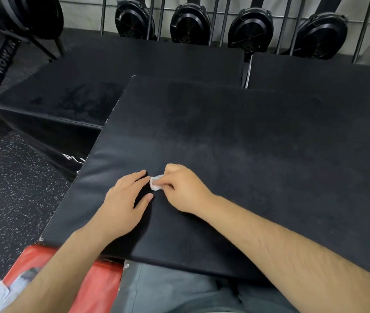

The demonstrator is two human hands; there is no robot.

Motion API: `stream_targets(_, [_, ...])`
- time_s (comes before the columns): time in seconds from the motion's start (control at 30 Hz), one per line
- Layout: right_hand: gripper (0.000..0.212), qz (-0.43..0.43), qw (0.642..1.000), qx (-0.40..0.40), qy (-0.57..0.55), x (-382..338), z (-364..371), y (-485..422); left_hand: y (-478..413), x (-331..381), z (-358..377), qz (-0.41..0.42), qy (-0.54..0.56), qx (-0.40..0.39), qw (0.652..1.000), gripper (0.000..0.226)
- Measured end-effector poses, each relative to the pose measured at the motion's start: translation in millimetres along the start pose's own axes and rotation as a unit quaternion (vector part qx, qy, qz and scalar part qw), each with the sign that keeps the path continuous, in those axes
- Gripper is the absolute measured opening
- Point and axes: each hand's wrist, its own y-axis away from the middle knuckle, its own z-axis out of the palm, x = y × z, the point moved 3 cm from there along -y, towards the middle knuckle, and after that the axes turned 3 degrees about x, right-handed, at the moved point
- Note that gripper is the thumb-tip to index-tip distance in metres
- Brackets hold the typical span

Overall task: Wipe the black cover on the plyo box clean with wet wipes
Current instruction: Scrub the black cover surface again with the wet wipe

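My right hand (180,187) is curled over a small wadded white wet wipe (156,182), with thumb and fingers closed on it in a pinch grip that presses it down onto the black cover (247,154). The wrist is bent slightly inward, and the bare forearm runs back toward the lower right corner of the view.

My left hand (124,198) lies flat on the cover, palm down, fingers apart and holding nothing. Its fingertips point toward the wipe, and the index finger ends just beside it. The thumb is spread out toward the right hand.

The wipe sits on the near left part of the cover, between my two hands. The cover lies on top of the plyo box (50,132), directly in front of me.
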Motion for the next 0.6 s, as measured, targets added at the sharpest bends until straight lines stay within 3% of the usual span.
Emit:
stream_targets(0.17, [0.033, 0.08, 0.993, 0.085, 0.024, 30, -20, -16, 6, 0, 0, 0.009, -0.002, -0.001, 1.0, 0.05])
stream_targets(0.33, [0.028, -0.032, 0.999, -0.025, -0.014, -18, 5, 28, 21, -3, -2, 0.029, 0.02, 0.029, 0.999, 0.046])
stream_targets(0.5, [0.029, 0.054, 0.996, 0.057, 0.049, 17, -20, 6, 29, -4, 0, 0.046, 0.022, 0.016, 0.999, 0.056])
stream_targets(0.6, [0.032, -0.018, 0.999, 0.008, 0.025, -20, 2, 23, 35, -4, 0, 0.048, 0.034, 0.027, 0.998, 0.058])
